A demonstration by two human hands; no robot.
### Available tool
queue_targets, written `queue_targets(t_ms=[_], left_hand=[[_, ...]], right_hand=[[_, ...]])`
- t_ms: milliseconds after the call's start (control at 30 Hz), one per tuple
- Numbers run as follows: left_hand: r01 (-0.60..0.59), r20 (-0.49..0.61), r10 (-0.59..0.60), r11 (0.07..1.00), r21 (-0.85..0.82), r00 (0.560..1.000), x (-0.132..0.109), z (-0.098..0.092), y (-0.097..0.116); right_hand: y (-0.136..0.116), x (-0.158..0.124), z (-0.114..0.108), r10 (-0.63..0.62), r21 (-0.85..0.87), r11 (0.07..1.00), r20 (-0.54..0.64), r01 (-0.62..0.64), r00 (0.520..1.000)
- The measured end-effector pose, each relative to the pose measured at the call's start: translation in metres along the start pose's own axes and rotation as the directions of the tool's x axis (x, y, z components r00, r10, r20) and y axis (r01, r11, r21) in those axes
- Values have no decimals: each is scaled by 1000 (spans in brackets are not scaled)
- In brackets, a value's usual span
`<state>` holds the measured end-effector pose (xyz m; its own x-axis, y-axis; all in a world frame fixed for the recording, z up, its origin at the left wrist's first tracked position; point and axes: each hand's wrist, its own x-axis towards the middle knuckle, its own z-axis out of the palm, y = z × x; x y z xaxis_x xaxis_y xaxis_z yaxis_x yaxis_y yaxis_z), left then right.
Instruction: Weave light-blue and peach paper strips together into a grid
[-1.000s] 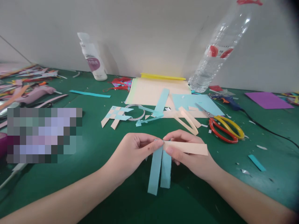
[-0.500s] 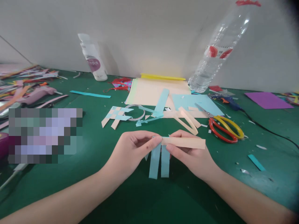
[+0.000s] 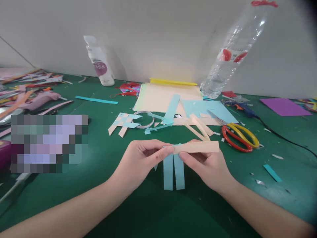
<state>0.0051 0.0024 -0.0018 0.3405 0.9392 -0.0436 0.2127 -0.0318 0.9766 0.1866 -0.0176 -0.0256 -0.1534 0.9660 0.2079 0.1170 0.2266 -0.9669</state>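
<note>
Between both hands, above the green table, are paper strips. My left hand (image 3: 146,155) pinches the left end of a cream paper strip (image 3: 198,147) together with the tops of two blue paper strips (image 3: 168,173). The cream strip runs out to the right, and the blue ones hang down side by side. My right hand (image 3: 205,163) is closed on the same strips, its thumb pressed at the cream strip's lower edge and its other fingers hidden behind. Beyond my left hand lies a small woven blue-and-cream paper piece (image 3: 123,121) with loose strip ends.
Scissors (image 3: 235,134) with red and yellow handles lie to the right, near a glue gun (image 3: 244,109) with a black cable. A tape roll (image 3: 143,119), paper sheets (image 3: 158,96), a white bottle (image 3: 100,66) and a clear bottle (image 3: 230,56) stand or lie farther back. Scraps are scattered about.
The hanging blue strips have shifted slightly right and splayed a little at the bottom. The cream strip's free end has risen a bit. Both hands keep nearly the same place.
</note>
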Motion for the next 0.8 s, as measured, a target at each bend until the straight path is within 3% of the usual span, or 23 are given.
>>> queue_targets(t_ms=[267,567,800], left_hand=[[23,-29,-24,999,-23,999,0,0,1],[20,-58,-36,966,-256,998,1,2,-3],[20,-84,-41,971,-238,996,2,2,-2]], right_hand=[[1,0,2,18,-21,1000,22,-18,1000],[1,-2,1,141,7,990,16,-141,990],[0,-2,1,25,-208,978,-5,-26,1000]])
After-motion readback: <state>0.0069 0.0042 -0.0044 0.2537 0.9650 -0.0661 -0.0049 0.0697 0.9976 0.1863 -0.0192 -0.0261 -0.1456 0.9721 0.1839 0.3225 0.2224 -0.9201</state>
